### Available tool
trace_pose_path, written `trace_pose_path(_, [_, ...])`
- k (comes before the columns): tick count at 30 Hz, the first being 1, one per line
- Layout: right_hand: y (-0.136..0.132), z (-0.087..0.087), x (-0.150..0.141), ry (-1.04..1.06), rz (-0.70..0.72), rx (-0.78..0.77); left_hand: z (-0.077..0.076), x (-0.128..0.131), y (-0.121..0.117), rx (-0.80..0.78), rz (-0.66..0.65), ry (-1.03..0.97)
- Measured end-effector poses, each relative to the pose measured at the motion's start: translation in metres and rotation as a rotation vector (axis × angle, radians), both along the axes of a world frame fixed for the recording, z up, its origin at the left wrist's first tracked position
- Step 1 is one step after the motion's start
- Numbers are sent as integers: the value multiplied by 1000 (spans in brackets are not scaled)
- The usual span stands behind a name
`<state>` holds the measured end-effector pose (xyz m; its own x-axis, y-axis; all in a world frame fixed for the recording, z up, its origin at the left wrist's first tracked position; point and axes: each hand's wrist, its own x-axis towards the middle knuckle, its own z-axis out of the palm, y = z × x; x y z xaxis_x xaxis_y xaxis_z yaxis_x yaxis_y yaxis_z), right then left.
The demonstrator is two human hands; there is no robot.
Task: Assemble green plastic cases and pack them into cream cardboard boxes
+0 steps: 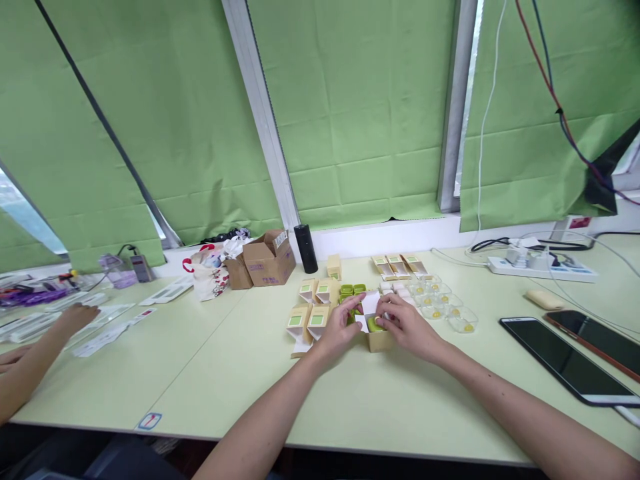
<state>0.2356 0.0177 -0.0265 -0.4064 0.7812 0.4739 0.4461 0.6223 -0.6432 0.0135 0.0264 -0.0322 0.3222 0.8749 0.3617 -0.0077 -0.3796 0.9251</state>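
My left hand [341, 325] and my right hand [407, 325] meet over a small tan carton [380, 341] on the pale green table [240, 373]. Inside it sits a green jar [375, 325] with a white paper flap [370, 303] standing up behind. Fingers of both hands are pinched on the carton's flaps and edges. Just left stand several closed tan cartons with green labels [310, 313]. More green jars [353, 291] sit behind my hands. Clear plastic lids with yellow dots [443, 308] lie to the right.
A brown cardboard box [270, 259] and a black cylinder [305, 248] stand at the back. Two phones [570, 363] lie right, beyond them a power strip [540, 265]. Another person's hands [75, 317] work at far left among plastic trays [105, 317].
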Motion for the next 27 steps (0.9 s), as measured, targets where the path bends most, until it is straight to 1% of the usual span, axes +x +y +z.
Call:
trace_pose_path(4, [3,0,0,-4,1,-36,0,1,0,-2,2,-7])
trace_pose_path(11, [2,-2,0,12,11,18,3,1,-2,-20,8,-18])
trace_pose_path(15, [3,-6,1,135,-51,26,5,2,-2,-53,11,-32])
trace_pose_path(19, [8,-13,4,322,-144,28,4,2,-1,-103,2,-63])
trace_pose_path(21, [13,-19,5,421,-176,-22,3,2,-1,-130,-1,-76])
trace_pose_path(23, [17,-25,5,505,-196,-104,2,2,0,-153,7,-86])
trace_pose_path(27, [23,-31,4,614,-185,-273,2,2,0,-168,11,-106])
